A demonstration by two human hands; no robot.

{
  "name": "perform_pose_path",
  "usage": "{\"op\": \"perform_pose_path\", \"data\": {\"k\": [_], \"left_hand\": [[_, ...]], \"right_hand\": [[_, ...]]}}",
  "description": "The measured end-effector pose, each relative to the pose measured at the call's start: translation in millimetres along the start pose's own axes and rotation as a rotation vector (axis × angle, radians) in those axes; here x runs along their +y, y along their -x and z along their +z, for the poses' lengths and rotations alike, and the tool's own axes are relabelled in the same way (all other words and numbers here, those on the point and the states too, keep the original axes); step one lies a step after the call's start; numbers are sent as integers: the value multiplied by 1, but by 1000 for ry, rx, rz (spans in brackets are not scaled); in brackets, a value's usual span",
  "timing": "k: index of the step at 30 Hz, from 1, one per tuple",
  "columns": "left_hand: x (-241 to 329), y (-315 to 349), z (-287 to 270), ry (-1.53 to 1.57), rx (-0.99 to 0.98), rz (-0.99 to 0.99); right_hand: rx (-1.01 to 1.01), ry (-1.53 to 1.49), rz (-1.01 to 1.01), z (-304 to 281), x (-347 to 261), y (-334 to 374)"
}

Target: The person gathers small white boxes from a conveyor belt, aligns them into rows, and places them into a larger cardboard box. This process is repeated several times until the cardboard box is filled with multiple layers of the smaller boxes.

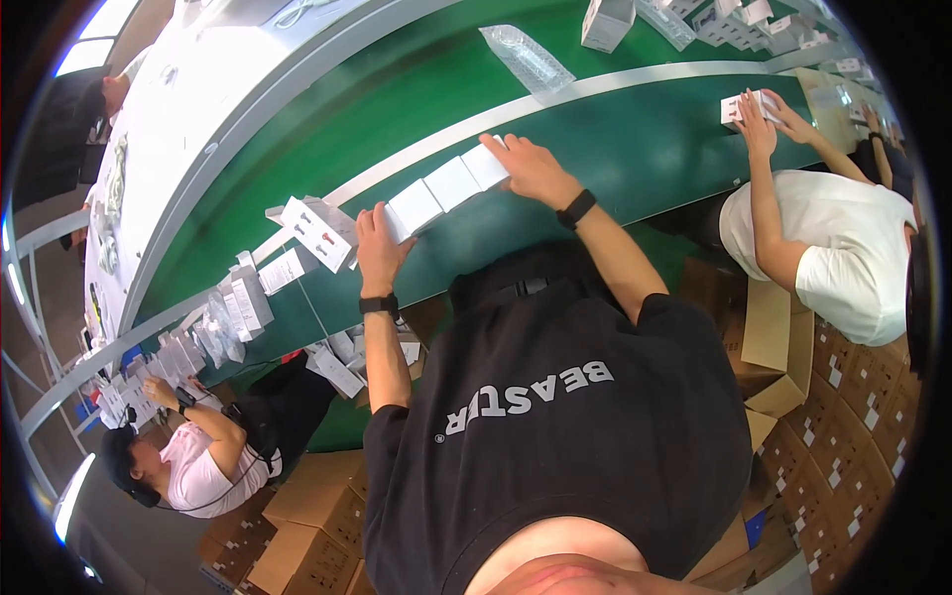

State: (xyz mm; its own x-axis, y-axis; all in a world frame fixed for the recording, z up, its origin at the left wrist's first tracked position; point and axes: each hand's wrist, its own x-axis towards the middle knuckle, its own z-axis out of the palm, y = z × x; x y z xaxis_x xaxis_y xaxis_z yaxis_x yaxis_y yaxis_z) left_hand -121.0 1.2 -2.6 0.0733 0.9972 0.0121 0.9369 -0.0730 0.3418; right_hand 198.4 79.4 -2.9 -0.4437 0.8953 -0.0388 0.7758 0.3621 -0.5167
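Three small white boxes [451, 184] lie end to end in a slanting row on the green bench top. At the row's left end my left hand [381, 250] is closed on the outermost box, fingers on its far side and thumb on the near side. My right hand [534, 171] grips the box at the other end, with its fingers over the far edge. The middle box is held between its neighbours, untouched by either hand. Just left of my left hand, a white box with small printed pictures [319, 233] leans among other cartons.
Left along the bench are more cartons [248, 300] and clear plastic wrap [219, 327]. A bubble-wrap sleeve [526, 59] lies beyond the pale rail [436, 137]. A co-worker at right handles a white box [744, 109]; another sits at left. Brown cardboard boxes [312, 535] stand behind.
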Motion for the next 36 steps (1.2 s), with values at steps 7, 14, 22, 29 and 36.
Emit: {"op": "perform_pose_path", "data": {"k": [7,14,22,29,36], "left_hand": [[11,-9,-11,13,-102,20],[-2,-12,-5,-28,-114,47],[1,-14,4,-8,-106,79],[5,-8,7,-64,3,136],[3,-6,12,-43,31,124]], "right_hand": [[-3,35,-19,-5,-3,-3],[29,-39,-155,-2,2,3],[48,-71,-33,1,-12,19],[61,-57,-41,7,-3,15],[104,-41,-67,9,-6,17]]}}
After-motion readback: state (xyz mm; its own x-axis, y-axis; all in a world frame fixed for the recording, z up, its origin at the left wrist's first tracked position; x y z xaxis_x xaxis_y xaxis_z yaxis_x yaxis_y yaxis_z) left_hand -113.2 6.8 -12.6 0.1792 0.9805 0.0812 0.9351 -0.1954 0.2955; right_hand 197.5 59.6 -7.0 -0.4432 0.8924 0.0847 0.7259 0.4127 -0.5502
